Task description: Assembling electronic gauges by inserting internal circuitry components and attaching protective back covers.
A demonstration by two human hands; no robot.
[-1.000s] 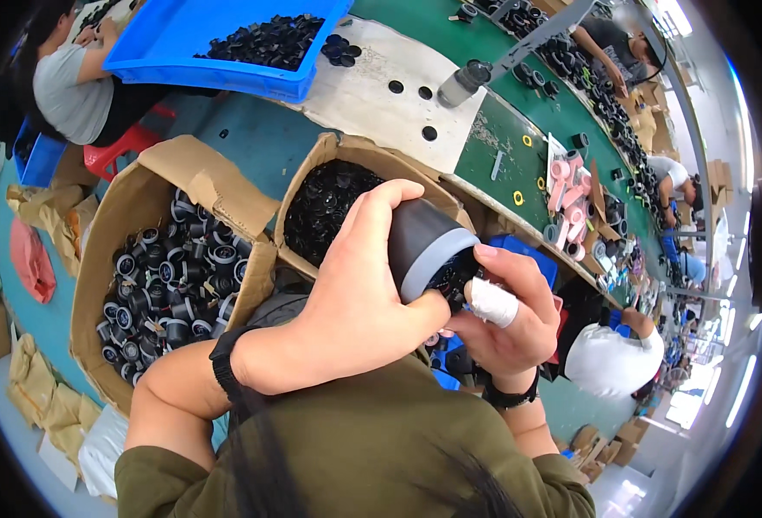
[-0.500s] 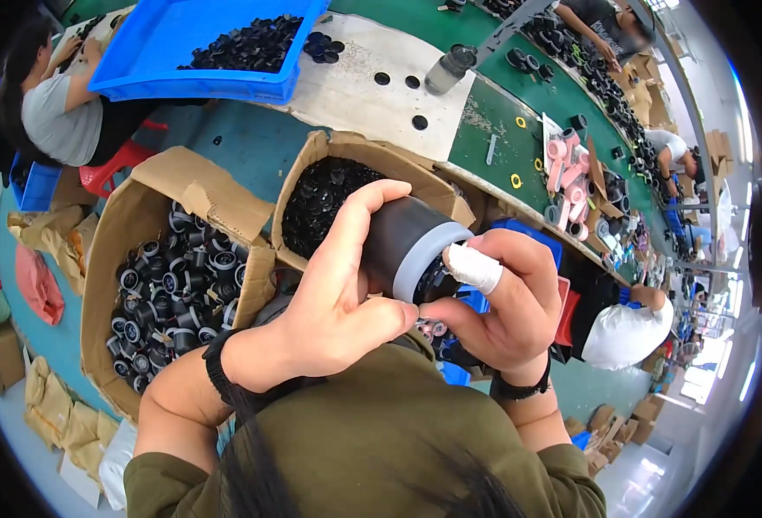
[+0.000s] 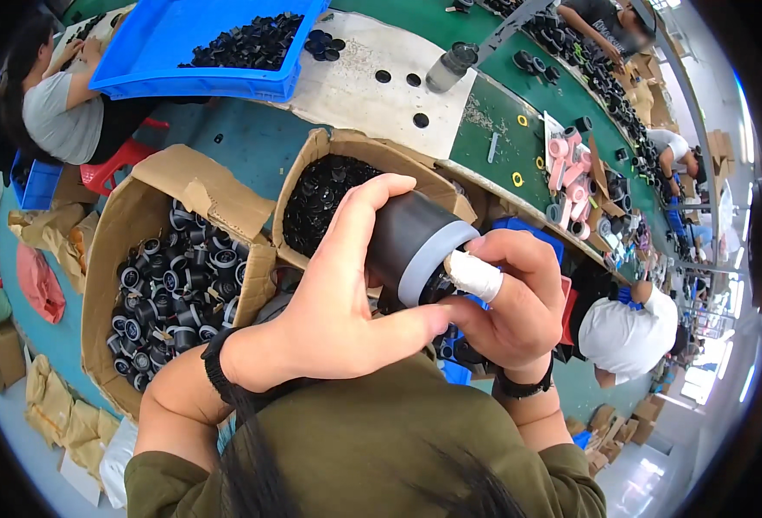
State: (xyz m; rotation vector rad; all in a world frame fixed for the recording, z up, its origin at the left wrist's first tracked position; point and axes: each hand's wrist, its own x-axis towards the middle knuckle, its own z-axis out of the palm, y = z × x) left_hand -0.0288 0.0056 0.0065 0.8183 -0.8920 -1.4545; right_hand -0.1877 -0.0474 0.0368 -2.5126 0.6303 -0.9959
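Black cylindrical housing (image 3: pixel 407 237) with a grey rim (image 3: pixel 437 259): in the head view it is held tilted in front of the chest, its rimmed end turned to the right and toward the wearer. Left hand (image 3: pixel 333 293) is curled around the body, index finger over the far side, thumb reaching below the rim. Right hand (image 3: pixel 519 302) is bunched narrow at the mouth; a white wrap (image 3: pixel 474 276) covers one finger. Whether those fingertips grip a part inside cannot be told.

Change noted: one second earlier the mouth shows more of its dark interior; now the right fingers cover most of it. Judgement — handwork at the mouth is under way and unfinished, the housing being fully supported by the left hand.

Surroundings: to the left, a cardboard box (image 3: pixel 100 268) contains similar rimmed housings (image 3: pixel 170 293); just beyond the held piece, a second carton (image 3: pixel 446 197) contains glossy dark pieces (image 3: pixel 321 203). Far left stands a blue tray (image 3: pixel 200 86).
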